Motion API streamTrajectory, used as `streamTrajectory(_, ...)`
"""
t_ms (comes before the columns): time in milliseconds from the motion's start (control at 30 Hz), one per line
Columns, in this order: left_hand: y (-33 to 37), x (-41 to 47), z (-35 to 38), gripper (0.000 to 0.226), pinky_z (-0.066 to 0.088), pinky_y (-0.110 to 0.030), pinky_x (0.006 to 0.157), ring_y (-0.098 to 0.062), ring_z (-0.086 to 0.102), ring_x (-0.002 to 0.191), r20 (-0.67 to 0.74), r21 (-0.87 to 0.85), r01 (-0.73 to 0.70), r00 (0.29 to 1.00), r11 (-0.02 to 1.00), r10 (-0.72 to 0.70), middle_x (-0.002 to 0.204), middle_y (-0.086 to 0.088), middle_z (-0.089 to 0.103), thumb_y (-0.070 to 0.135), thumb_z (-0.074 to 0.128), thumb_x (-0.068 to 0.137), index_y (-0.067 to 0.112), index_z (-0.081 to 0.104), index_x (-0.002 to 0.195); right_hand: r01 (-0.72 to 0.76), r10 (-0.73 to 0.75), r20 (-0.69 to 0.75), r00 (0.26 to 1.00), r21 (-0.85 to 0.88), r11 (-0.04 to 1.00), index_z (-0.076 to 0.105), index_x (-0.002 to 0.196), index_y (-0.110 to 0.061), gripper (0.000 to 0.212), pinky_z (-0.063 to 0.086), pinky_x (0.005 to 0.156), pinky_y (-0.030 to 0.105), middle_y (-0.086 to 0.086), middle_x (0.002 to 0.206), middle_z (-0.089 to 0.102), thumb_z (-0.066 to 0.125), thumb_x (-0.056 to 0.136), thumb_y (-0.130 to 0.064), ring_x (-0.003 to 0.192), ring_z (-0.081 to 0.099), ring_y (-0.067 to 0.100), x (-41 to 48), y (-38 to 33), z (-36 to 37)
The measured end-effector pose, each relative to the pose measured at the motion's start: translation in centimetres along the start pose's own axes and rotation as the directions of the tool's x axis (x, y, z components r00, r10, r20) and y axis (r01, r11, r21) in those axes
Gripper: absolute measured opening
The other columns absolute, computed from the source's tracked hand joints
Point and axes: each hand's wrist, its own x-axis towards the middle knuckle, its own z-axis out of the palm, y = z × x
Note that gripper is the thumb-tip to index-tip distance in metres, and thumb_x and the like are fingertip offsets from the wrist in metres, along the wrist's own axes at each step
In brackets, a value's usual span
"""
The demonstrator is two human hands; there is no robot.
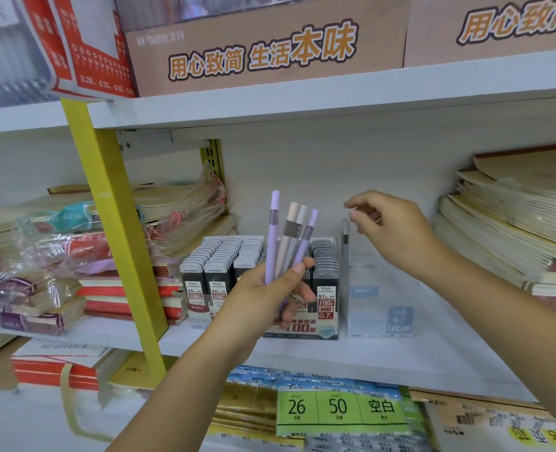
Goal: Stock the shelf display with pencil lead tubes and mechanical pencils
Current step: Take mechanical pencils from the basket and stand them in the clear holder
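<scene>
My left hand (pixel 263 298) grips a bunch of several mechanical pencils (pixel 289 236), purple, beige and pale grey, upright in front of the lead tube display. The display box (pixel 302 331) on the white shelf holds rows of grey-capped lead tubes (pixel 218 256) labelled 0.5 and 0.7 HB. Right of it stands a clear plastic holder (pixel 381 318) with a single grey pencil (pixel 345 243) upright at its left side. My right hand (pixel 390 230) hovers just above and right of that pencil's top. Its fingers are loosely curled, holding nothing.
Wrapped notebook stacks (pixel 58 262) lie at the left and cream notebook stacks (pixel 505 223) at the right. A yellow upright post (pixel 113 203) crosses the left. Cardboard boxes (pixel 263 50) sit on the shelf above; loose-leaf paper packs (pixel 338 409) lie on the shelf below.
</scene>
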Motion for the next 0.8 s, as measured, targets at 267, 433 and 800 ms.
streamTrajectory(267,0.5,-0.2,1.7,0.022,0.046,-0.023,0.051,-0.011,0.050,0.049,0.067,-0.005,-0.011,0.998,1.000,0.011,0.077,0.000,0.072,0.032,0.057,0.099,0.022,0.069,0.114,-0.198,0.049,0.245,0.968,0.629,0.752,0.061,0.115,-0.033,0.027,0.052,0.063,0.017,-0.004,0.089,0.076,0.065,0.092,-0.021,0.082,0.072,0.010,-3.5,-5.0,-0.8)
streamTrajectory(433,0.2,-0.5,1.7,0.030,0.057,-0.027,0.056,-0.011,0.063,0.058,0.088,-0.032,0.023,0.996,0.999,-0.020,0.086,-0.004,0.076,0.037,0.057,0.097,0.019,0.067,0.118,-0.193,0.212,0.068,0.975,0.732,0.654,0.061,0.101,-0.022,0.021,0.054,0.055,0.023,0.002,0.076,0.075,0.063,0.091,-0.004,0.067,0.072,0.017,-2.9,-4.6,-1.8)
streamTrajectory(800,-0.3,-0.3,0.2,0.022,0.034,-0.019,0.045,-0.005,0.040,0.046,-0.040,0.082,-0.016,0.999,0.997,0.020,0.066,0.005,0.060,0.037,0.051,0.102,0.031,0.069,0.114,0.007,-0.007,0.025,1.000,0.007,1.000,0.048,0.097,-0.032,0.017,0.053,0.071,0.034,-0.003,0.079,0.067,0.058,0.094,-0.017,0.074,0.067,0.018,0.2,1.9,-0.9)
